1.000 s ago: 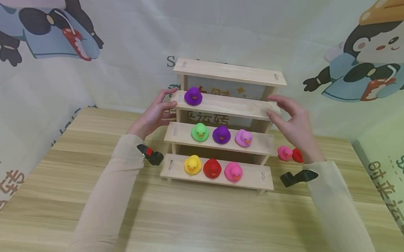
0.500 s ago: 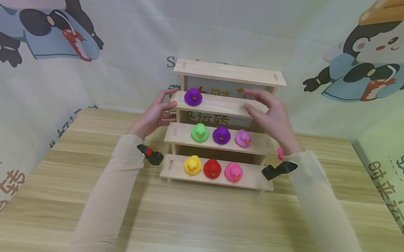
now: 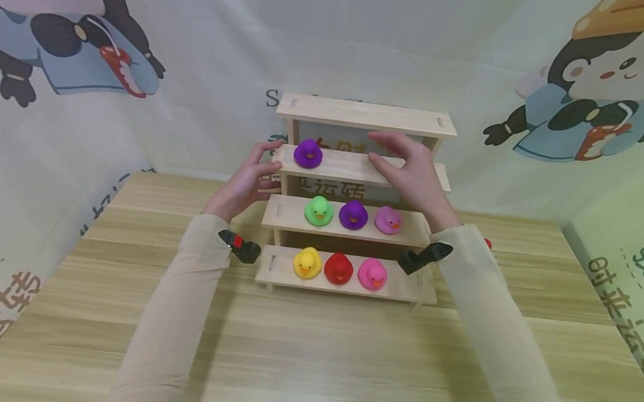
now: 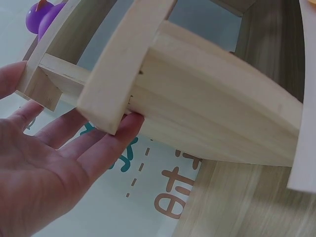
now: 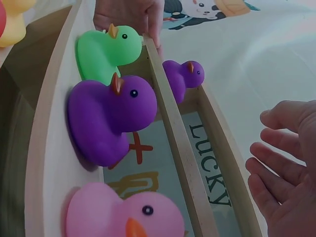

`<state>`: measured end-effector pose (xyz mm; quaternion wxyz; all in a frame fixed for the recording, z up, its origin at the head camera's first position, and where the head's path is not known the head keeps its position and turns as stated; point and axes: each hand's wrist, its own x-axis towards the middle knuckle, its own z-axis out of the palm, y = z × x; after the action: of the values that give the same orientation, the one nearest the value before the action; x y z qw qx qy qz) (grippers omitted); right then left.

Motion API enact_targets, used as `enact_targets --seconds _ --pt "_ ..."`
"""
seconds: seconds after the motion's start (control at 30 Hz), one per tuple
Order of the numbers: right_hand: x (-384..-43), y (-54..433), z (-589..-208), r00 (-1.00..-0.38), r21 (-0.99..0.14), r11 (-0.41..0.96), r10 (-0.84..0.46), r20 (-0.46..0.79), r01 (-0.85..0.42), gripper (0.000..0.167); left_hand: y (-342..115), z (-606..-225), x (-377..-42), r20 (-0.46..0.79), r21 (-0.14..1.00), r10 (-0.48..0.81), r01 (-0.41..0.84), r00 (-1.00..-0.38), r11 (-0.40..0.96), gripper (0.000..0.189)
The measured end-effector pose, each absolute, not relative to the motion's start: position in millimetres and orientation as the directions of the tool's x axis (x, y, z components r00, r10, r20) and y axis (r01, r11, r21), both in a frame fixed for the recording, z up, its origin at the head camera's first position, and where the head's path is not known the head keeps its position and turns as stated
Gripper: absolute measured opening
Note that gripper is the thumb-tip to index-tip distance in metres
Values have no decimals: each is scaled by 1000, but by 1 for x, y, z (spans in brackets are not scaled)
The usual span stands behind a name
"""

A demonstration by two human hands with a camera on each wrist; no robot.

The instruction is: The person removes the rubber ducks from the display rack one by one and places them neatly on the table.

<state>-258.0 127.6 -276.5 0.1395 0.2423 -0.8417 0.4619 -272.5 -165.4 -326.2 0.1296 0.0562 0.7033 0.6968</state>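
A stepped wooden shelf rack (image 3: 365, 113) stands on the table. My left hand (image 3: 244, 182) holds the left end of its second board from the top, thumb in front; in the left wrist view its fingers (image 4: 116, 143) touch the wood. A purple duck (image 3: 308, 154) sits on that board near the left end. My right hand (image 3: 413, 175) hovers over the board's right half, thumb and fingers apart. In the right wrist view this hand (image 5: 291, 163) holds nothing. Below sit a green duck (image 3: 318, 211), another purple duck (image 5: 108, 118) and a light pink duck (image 3: 389, 220).
On the lowest board stand a yellow duck (image 3: 307, 263), a red duck (image 3: 338, 268) and a pink duck (image 3: 372, 274). A red bit (image 3: 487, 243) peeks out beside my right sleeve (image 3: 477, 264). A printed cloth (image 3: 214, 68) hangs behind the wooden table (image 3: 314, 352).
My right hand has moved left from the board's right end to over its right half, its sleeve now covering most of the ducks on the table at right. My left hand stays put.
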Motion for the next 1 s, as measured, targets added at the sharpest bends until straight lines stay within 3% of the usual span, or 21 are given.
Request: enact_targets --seconds 0.53,1.0 --pt "-277 104 -269 -865 -776 417 -385 322 -474 41 -166 -327 -273 -97 995 255 -100 -962 1 57" --pt "-293 80 -267 -801 -741 489 -588 111 -461 49 -166 -327 -272 -91 996 262 -92 -961 6 57"
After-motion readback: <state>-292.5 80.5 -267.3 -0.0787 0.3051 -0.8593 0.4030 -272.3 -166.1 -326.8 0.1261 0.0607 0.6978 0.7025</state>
